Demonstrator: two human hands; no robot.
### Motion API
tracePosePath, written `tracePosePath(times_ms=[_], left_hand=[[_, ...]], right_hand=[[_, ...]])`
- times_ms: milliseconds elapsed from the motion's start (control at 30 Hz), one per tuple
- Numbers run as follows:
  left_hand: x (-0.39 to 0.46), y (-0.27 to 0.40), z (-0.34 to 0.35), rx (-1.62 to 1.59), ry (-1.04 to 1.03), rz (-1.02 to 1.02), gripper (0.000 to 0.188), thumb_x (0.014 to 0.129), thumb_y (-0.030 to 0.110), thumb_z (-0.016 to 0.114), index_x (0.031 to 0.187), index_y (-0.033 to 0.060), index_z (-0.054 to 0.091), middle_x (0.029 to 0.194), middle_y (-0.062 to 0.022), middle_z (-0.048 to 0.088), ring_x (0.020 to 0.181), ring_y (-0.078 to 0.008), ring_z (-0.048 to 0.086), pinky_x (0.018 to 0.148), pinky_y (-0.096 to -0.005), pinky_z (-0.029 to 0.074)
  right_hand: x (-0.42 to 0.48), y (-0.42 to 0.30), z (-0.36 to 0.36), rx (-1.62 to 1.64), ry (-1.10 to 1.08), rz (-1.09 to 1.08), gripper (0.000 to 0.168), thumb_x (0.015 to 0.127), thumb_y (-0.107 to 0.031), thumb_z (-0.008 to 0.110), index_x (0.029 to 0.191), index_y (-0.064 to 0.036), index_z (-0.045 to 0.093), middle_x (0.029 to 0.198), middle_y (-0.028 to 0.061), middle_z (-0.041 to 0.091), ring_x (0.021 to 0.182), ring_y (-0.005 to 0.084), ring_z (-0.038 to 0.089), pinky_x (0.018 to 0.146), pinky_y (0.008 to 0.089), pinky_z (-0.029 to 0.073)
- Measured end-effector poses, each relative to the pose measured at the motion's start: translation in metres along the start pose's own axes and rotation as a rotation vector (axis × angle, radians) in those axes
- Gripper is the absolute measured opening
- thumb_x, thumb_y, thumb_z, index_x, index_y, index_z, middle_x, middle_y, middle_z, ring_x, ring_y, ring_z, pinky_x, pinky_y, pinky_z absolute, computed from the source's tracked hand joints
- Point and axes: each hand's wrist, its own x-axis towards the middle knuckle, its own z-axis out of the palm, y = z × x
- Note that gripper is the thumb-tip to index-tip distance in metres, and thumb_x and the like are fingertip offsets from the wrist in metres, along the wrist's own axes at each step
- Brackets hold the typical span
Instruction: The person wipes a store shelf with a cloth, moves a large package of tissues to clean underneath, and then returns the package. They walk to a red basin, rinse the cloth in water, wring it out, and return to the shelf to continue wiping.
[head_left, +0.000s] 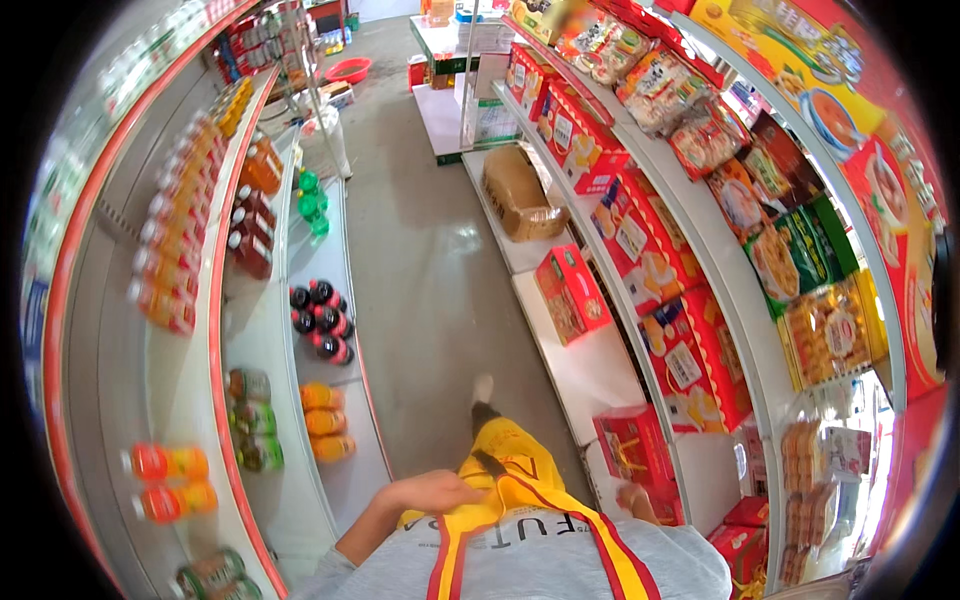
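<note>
My left hand (435, 491) is in front of my waist, against the yellow apron (517, 454) with red-edged straps. Its fingertips are lost against the apron, so whether they grip the cloth cannot be told. Low at my right side, my right hand (636, 501) is blurred and partly hidden by my grey shirt (525, 562). Nearest to it are red gift boxes (636, 446) on the bottom right shelf; contact is unclear. One foot (484, 388) is forward on the grey aisle floor (442, 300).
Left shelving holds juice bottles (180, 232), dark soda bottles (322, 319) and orange drinks (326, 424). Along the right stand red cartons (585, 139), a brown wrapped package (521, 191) and bagged foods (664, 86). A red basin (349, 70) lies on the floor ahead.
</note>
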Motion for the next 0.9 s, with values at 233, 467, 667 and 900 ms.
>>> tracePosePath(times_ms=[233, 467, 667, 900], left_hand=[[0.031, 0.007, -0.223, -0.110, 0.157, 0.026, 0.041, 0.093, 0.039, 0.045, 0.098, 0.0041, 0.067, 0.079, -0.0086, 0.065, 0.069, -0.0125, 0.055, 0.062, -0.0284, 0.044], [0.059, 0.045, -0.416, -0.184, 0.297, 0.336, 0.035, 0.098, 0.030, 0.042, 0.111, 0.0016, 0.058, 0.091, -0.0059, 0.065, 0.083, -0.0132, 0.057, 0.074, -0.0273, 0.046], [0.086, -0.034, -0.596, -0.479, 0.712, 0.155, 0.034, 0.098, 0.022, 0.042, 0.124, 0.0026, 0.051, 0.104, -0.0080, 0.065, 0.097, -0.0151, 0.059, 0.086, -0.0265, 0.045], [0.045, -0.085, -0.850, -0.197, 0.996, -0.070, 0.035, 0.091, 0.031, 0.052, 0.114, 0.0051, 0.059, 0.108, -0.0131, 0.064, 0.101, -0.0266, 0.060, 0.086, -0.0327, 0.046]], right_hand=[[0.101, -0.030, -0.191, 0.636, -0.125, 0.460, 0.028, 0.087, -0.029, 0.051, 0.096, -0.007, 0.066, 0.095, 0.0102, 0.065, 0.086, 0.0240, 0.062, 0.080, 0.0381, 0.048], [0.348, -0.125, -0.613, 0.766, 0.836, 0.028, 0.035, 0.089, -0.035, 0.051, 0.096, -0.003, 0.063, 0.080, 0.0112, 0.063, 0.074, 0.0230, 0.061, 0.071, 0.0353, 0.048], [0.412, -0.354, -0.951, 0.743, 0.657, -0.549, 0.029, 0.089, -0.030, 0.051, 0.100, -0.006, 0.061, 0.093, 0.0146, 0.065, 0.086, 0.0313, 0.062, 0.076, 0.0381, 0.048], [0.515, -0.388, -1.012, 0.399, 0.396, -0.486, 0.034, 0.088, -0.031, 0.044, 0.097, -0.003, 0.061, 0.099, 0.0212, 0.061, 0.093, 0.0407, 0.056, 0.081, 0.0446, 0.046]])
